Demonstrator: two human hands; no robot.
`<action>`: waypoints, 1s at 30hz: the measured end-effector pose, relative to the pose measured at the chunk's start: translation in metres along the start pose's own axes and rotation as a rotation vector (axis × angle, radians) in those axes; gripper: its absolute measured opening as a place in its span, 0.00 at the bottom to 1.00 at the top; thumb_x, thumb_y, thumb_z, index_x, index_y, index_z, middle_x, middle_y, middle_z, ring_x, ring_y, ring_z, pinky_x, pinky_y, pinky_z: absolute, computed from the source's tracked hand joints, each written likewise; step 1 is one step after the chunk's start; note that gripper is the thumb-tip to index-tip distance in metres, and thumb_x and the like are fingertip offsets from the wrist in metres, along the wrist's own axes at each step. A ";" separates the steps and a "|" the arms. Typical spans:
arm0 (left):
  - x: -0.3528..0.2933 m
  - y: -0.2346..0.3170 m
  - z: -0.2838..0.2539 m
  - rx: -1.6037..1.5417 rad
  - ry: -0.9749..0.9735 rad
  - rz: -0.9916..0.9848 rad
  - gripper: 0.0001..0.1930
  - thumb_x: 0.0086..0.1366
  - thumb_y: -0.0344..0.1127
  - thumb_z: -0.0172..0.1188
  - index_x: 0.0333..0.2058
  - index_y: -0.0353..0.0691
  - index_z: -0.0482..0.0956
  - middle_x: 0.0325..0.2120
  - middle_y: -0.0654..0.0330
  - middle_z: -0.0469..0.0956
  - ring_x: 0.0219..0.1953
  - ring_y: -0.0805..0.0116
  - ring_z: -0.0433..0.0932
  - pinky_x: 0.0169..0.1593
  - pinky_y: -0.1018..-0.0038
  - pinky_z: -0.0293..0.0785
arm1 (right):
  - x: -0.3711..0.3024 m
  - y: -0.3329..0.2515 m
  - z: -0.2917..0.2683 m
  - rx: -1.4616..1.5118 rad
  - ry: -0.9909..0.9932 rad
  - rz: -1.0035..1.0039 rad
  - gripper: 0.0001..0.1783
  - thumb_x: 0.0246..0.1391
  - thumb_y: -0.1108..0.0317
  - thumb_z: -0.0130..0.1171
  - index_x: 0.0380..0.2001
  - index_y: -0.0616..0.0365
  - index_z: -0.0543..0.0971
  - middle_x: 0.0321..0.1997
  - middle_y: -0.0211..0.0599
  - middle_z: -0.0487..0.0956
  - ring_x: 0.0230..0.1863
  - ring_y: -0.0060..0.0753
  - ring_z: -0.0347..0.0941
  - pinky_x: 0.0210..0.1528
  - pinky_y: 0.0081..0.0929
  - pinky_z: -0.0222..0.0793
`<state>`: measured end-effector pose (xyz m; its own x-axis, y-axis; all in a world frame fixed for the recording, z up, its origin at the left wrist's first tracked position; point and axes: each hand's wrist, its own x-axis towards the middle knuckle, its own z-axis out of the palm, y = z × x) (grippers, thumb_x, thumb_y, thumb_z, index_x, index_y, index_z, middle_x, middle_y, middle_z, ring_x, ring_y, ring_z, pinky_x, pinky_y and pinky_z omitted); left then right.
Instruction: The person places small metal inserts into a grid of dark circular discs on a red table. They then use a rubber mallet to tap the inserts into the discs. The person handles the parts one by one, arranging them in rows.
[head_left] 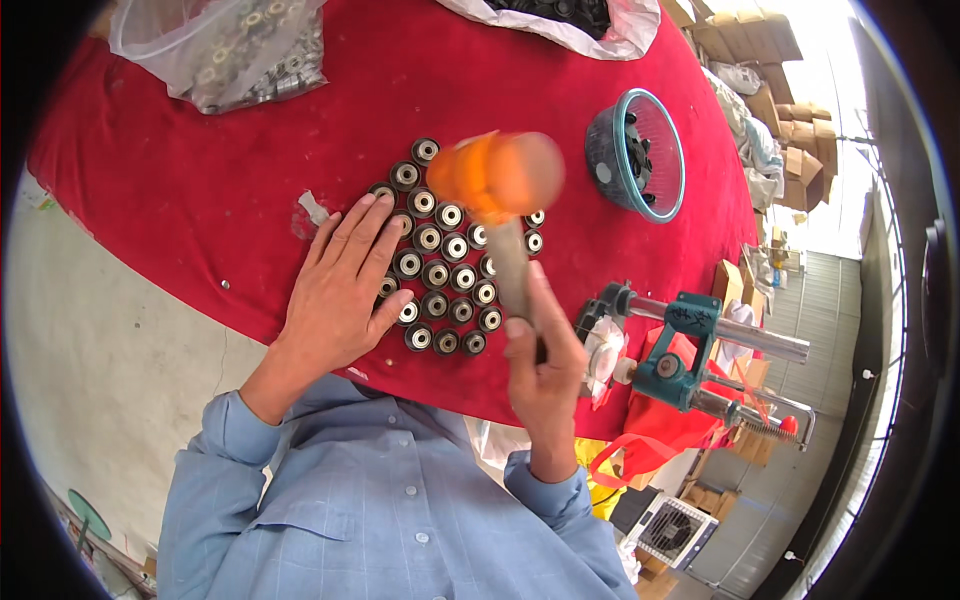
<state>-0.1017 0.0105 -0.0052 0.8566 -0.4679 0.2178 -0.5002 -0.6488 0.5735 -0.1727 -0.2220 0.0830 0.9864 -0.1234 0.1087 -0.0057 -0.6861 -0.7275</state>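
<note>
Several small round black wheels with metal bearing centres (435,275) stand in close rows on the red tablecloth (200,240). My left hand (342,282) lies with its fingers stretched out along the left edge of these wheels, partly covering a few of them. In my right hand (546,372), the fingers are wrapped round the handle of an orange-headed mallet (508,265). The mallet's head is smeared by motion and hangs over the upper right of the wheels, hiding some of them.
A clear plastic bag of metal parts (262,55) sits at the far left. Beyond is a white bag of black pieces (615,25). On the right stand a clear bowl with black parts (640,155) and a green hand press (680,350) with steel rods.
</note>
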 end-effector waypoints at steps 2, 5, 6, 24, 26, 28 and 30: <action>0.001 0.001 0.000 -0.033 0.019 0.008 0.38 0.70 0.46 0.64 0.73 0.33 0.66 0.77 0.46 0.60 0.79 0.43 0.57 0.79 0.45 0.55 | -0.004 0.014 0.009 -0.024 -0.044 0.017 0.31 0.65 0.81 0.61 0.71 0.62 0.75 0.47 0.50 0.86 0.42 0.34 0.83 0.51 0.34 0.79; -0.001 0.000 -0.001 -0.036 0.023 0.005 0.37 0.70 0.44 0.65 0.71 0.32 0.67 0.76 0.45 0.61 0.79 0.42 0.58 0.78 0.45 0.56 | -0.001 0.010 0.002 0.049 -0.074 0.091 0.30 0.66 0.81 0.61 0.71 0.64 0.76 0.54 0.52 0.87 0.49 0.36 0.85 0.55 0.34 0.79; 0.000 0.000 -0.001 -0.030 0.029 0.009 0.36 0.70 0.44 0.65 0.70 0.31 0.68 0.76 0.44 0.61 0.78 0.43 0.59 0.78 0.46 0.56 | 0.003 0.003 0.000 0.071 -0.059 0.082 0.29 0.66 0.80 0.61 0.71 0.65 0.76 0.56 0.52 0.86 0.51 0.36 0.85 0.56 0.34 0.79; -0.006 -0.007 0.004 -0.138 0.382 -0.173 0.26 0.61 0.31 0.68 0.59 0.35 0.77 0.60 0.49 0.75 0.62 0.46 0.72 0.67 0.53 0.65 | 0.004 -0.003 0.020 -0.147 -0.176 -0.068 0.33 0.65 0.79 0.62 0.73 0.50 0.76 0.45 0.51 0.86 0.39 0.37 0.84 0.45 0.36 0.79; -0.004 -0.005 0.004 -0.163 0.388 -0.179 0.25 0.61 0.30 0.68 0.58 0.35 0.78 0.58 0.49 0.76 0.61 0.47 0.73 0.67 0.54 0.66 | 0.007 0.005 0.025 -0.032 -0.110 -0.057 0.33 0.65 0.79 0.62 0.73 0.48 0.76 0.40 0.49 0.84 0.36 0.35 0.83 0.42 0.36 0.78; -0.007 -0.008 0.003 -0.164 0.387 -0.190 0.24 0.61 0.29 0.68 0.56 0.34 0.78 0.57 0.49 0.76 0.60 0.46 0.74 0.67 0.55 0.66 | 0.012 0.006 0.021 0.098 -0.088 -0.025 0.33 0.65 0.80 0.62 0.73 0.49 0.76 0.40 0.49 0.84 0.36 0.35 0.82 0.43 0.34 0.78; -0.010 -0.010 0.000 -0.185 0.377 -0.186 0.23 0.61 0.28 0.69 0.56 0.34 0.79 0.56 0.48 0.76 0.59 0.46 0.74 0.66 0.55 0.67 | 0.004 -0.005 0.008 0.077 -0.066 -0.027 0.35 0.64 0.82 0.62 0.73 0.50 0.76 0.39 0.46 0.83 0.35 0.33 0.80 0.43 0.31 0.77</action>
<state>-0.1052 0.0217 -0.0131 0.9331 -0.0809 0.3504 -0.3322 -0.5671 0.7537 -0.1673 -0.2136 0.0815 0.9947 -0.0564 0.0855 0.0308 -0.6310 -0.7752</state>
